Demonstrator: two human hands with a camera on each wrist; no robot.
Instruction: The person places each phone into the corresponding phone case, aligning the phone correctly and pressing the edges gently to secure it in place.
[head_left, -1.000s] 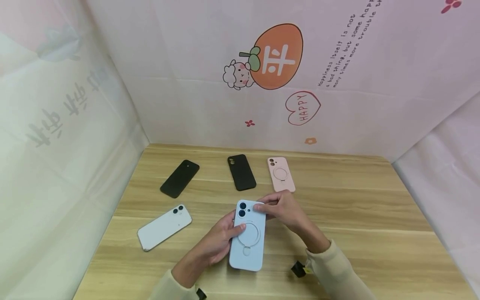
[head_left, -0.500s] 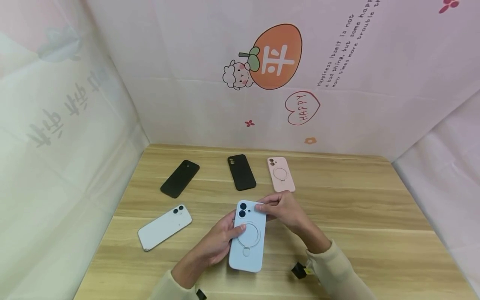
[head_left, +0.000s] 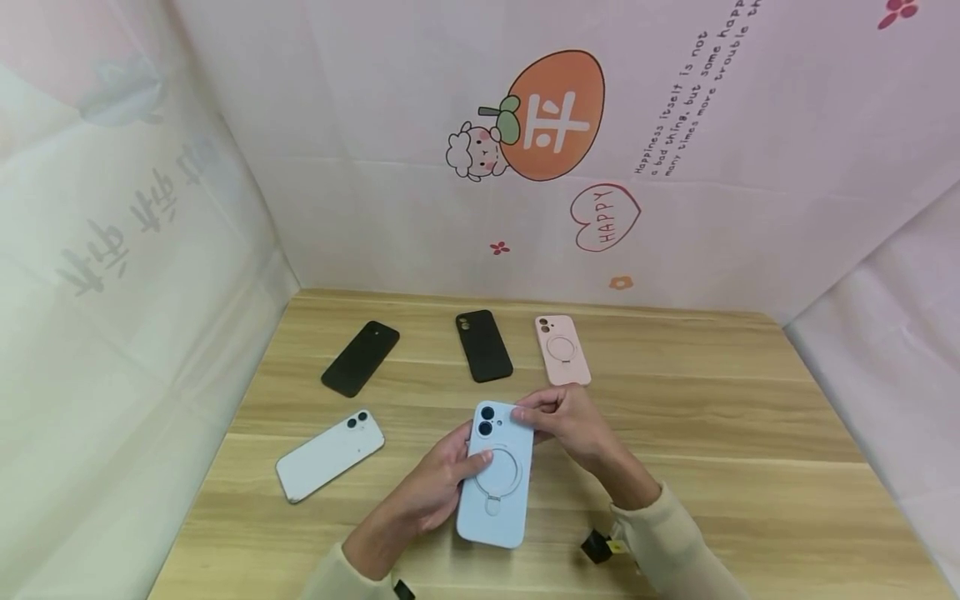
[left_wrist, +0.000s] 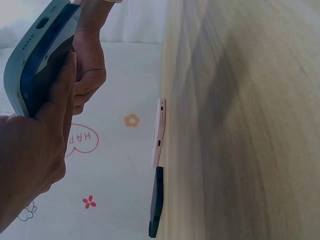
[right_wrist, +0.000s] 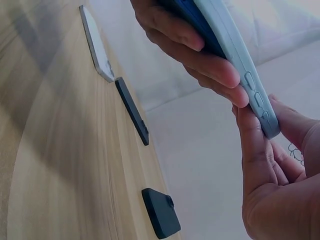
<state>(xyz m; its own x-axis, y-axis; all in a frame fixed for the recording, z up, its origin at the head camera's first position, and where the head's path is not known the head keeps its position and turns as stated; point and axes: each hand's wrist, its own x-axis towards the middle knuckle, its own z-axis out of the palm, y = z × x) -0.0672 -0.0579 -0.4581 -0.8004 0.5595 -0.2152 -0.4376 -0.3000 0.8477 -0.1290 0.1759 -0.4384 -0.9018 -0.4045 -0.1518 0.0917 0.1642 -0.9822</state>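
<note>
left hand point(head_left: 431, 487): gripping the light blue phone case point(head_left: 495, 477) from its left side, thumb on the back
right hand point(head_left: 572, 423): pinching the case's top corner
case: held just above the desk point(head_left: 712, 467)

Three cases point(head_left: 484, 345) lie behind the held phone point(head_left: 495, 475), another phone point(head_left: 330, 455) left

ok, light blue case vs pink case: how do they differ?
The light blue case is held off the table by the left hand and right hand; the pink case lies flat, untouched, farther back. The blue one holds a phone; whether the pink does is unclear. Both show a ring stand.
</note>
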